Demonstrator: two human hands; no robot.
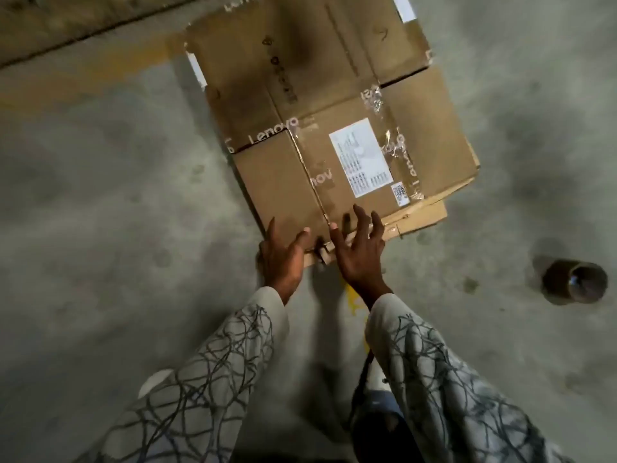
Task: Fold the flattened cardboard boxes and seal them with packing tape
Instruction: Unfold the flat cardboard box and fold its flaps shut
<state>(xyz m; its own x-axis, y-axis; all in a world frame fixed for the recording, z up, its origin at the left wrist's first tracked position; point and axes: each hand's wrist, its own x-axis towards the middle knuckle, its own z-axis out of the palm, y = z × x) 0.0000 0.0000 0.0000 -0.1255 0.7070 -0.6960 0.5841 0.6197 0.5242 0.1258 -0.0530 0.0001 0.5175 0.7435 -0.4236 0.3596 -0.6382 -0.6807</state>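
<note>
2 hands (283,259) apparently touch box (277,182), lengthwise away.

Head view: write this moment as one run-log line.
left hand: open, at flattened box near edge | right hand: open, same edge | tape roll: on floor, untouched

The print on the white label (360,157) was too small to read. Beyond the label, the flattened cardboard (300,61) ran off the picture's top edge. Just nearer than the label, a lower sheet (424,217) lay mostly hidden under the cardboard.

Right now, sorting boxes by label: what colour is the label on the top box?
White label with dark print; head view.
</note>
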